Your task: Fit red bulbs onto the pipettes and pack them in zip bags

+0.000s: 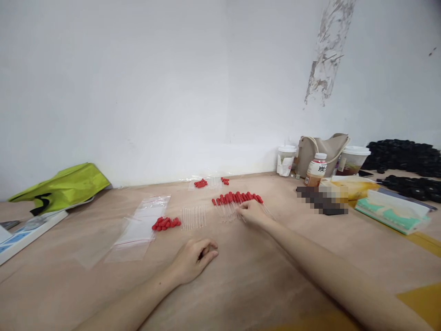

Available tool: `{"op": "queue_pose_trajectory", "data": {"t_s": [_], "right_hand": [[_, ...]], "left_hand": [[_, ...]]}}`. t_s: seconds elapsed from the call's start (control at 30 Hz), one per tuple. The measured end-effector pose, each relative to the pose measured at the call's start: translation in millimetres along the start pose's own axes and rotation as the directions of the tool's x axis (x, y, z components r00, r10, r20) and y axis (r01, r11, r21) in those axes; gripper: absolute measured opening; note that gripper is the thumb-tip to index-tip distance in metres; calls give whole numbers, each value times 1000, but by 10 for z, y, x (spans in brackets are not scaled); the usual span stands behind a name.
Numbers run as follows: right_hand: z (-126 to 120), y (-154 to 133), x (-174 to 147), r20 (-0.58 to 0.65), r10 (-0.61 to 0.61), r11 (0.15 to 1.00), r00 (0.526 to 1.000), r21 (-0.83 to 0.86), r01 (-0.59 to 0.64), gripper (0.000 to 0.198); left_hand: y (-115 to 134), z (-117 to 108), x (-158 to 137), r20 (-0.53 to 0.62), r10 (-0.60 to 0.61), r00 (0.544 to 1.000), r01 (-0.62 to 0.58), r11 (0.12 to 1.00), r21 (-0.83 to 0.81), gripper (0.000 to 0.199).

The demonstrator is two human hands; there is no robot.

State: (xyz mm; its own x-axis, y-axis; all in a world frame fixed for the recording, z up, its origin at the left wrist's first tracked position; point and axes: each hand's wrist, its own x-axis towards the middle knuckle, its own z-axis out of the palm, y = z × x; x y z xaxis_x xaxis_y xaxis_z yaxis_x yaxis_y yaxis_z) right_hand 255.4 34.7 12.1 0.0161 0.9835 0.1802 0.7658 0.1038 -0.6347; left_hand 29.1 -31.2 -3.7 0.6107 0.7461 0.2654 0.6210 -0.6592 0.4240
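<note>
Head view: the right hand (253, 213) is at the row of thin clear sticks with bulbous red tips (237, 198), fingertips close together at the stems; whether they clamp one cannot be told. The left hand (195, 259) rests loosely curled on the brown-covered counter (220, 299), thumb apart from the fingers, nothing visible in it. Light pinching, one stem at a time, would likely best keep neighbours in line, as the stems lie close and could roll. Left of the row lie bare clear thin sticks (193, 217), a heap of loose red bulbs (166, 224) and flat transparent plastic bags (129, 253). The white-capped plastic bottle (316, 171) and green-and-white tissue pack (392, 212) stand clear, rightward; nothing seems to block the hands.
</note>
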Motion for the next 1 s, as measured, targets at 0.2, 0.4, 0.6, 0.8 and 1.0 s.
{"op": "queue_pose_trajectory", "data": {"t_s": [0.2, 0.4, 0.6, 0.8, 1.0], "right_hand": [[261, -301, 264, -122, 55, 993, 991, -92, -67, 28], [532, -436, 296, -174, 65, 970, 983, -221, -103, 27], [575, -409, 297, -154, 45, 944, 987, -318, -93, 33], [565, -378, 272, -143, 39, 931, 989, -353, -88, 34], [564, -484, 210, -120, -98, 943, 988, -328, 54, 28]], "left_hand": [[36, -59, -1, 6, -17, 1000, 17, 1000, -9, 17], [18, -57, -15, -3, 1, 1000, -1, 1000, -26, 16], [14, -55, -12, -4, 9, 1000, -9, 999, -31, 17], [9, -65, -13, -10, -2, 1000, 2, 1000, -28, 18], [16, -19, -23, -21, -11, 1000, 10, 999, -46, 17]]}}
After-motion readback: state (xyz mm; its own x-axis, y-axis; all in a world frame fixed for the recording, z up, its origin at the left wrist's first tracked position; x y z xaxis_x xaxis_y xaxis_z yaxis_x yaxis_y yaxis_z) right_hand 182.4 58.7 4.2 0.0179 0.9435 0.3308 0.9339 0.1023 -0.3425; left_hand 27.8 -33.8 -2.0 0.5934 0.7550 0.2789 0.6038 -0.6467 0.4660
